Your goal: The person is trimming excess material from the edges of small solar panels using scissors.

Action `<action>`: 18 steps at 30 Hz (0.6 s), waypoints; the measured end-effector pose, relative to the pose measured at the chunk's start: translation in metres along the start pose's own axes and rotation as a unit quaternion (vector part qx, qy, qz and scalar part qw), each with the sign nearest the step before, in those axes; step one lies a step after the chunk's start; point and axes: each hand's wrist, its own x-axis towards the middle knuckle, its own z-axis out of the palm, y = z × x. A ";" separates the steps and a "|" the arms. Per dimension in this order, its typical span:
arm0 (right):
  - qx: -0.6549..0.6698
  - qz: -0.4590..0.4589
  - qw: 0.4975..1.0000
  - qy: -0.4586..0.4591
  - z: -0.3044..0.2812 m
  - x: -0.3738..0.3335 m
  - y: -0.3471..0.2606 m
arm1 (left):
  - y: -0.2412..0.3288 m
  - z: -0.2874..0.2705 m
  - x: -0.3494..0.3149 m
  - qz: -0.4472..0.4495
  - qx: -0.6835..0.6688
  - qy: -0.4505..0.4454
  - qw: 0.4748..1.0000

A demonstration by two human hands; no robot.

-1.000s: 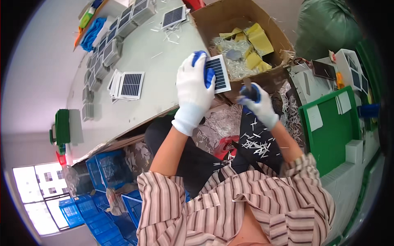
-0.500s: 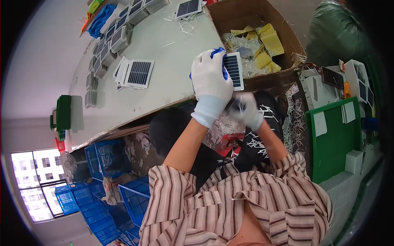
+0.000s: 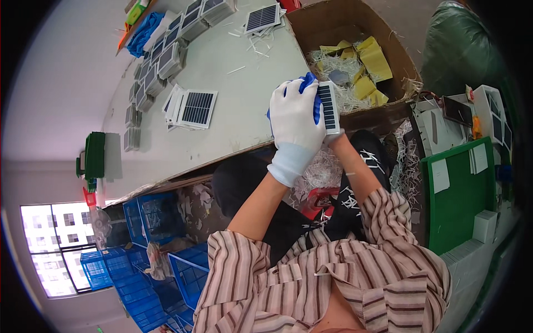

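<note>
My left hand (image 3: 297,114), in a white glove with blue on the fingers, is closed on a small solar panel (image 3: 328,108) with dark cells and a white border. The panel is held at the table's right edge, partly covered by the hand. Below and behind it is my right hand (image 3: 335,136), of which only a bit of glove near the wrist shows; its fingers are hidden. Left of my hands, a loose pile of similar panels (image 3: 197,107) lies on the pale table (image 3: 236,114).
Stacked panels (image 3: 169,60) line the table's far left side, and another small pile (image 3: 262,19) lies at the back. A cardboard box (image 3: 327,25) holds white paper strips and yellow pieces. On the right stands a green tray (image 3: 461,194); blue crates (image 3: 130,286) are at lower left.
My right hand has moved from over my lap up to the panel, going behind its lower end. My left hand keeps its hold, and the whole view has shifted slightly.
</note>
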 end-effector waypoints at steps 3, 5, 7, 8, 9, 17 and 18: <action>-0.028 0.099 0.994 -0.029 -0.008 0.006 -0.023 | -0.013 -0.005 -0.002 0.036 -0.039 -0.004 0.999; 0.042 0.248 0.968 0.012 0.010 -0.004 -0.055 | -0.016 -0.014 -0.002 -0.008 -0.039 0.010 0.999; -0.242 0.031 0.967 -0.070 0.025 -0.047 -0.087 | -0.023 -0.023 0.001 -0.004 0.009 -0.030 1.000; -0.310 0.050 0.945 -0.094 0.014 -0.054 -0.095 | -0.023 -0.024 0.001 0.004 0.053 -0.078 0.996; -0.313 0.052 0.944 -0.091 0.012 -0.055 -0.096 | -0.018 -0.023 0.001 0.003 0.026 -0.078 0.997; -0.270 0.081 0.946 -0.158 0.015 -0.072 -0.097 | -0.016 -0.002 -0.006 -0.009 -0.044 0.002 0.999; -0.273 0.106 0.942 -0.164 0.015 -0.079 -0.102 | -0.014 0.000 -0.004 -0.008 -0.042 -0.002 0.999</action>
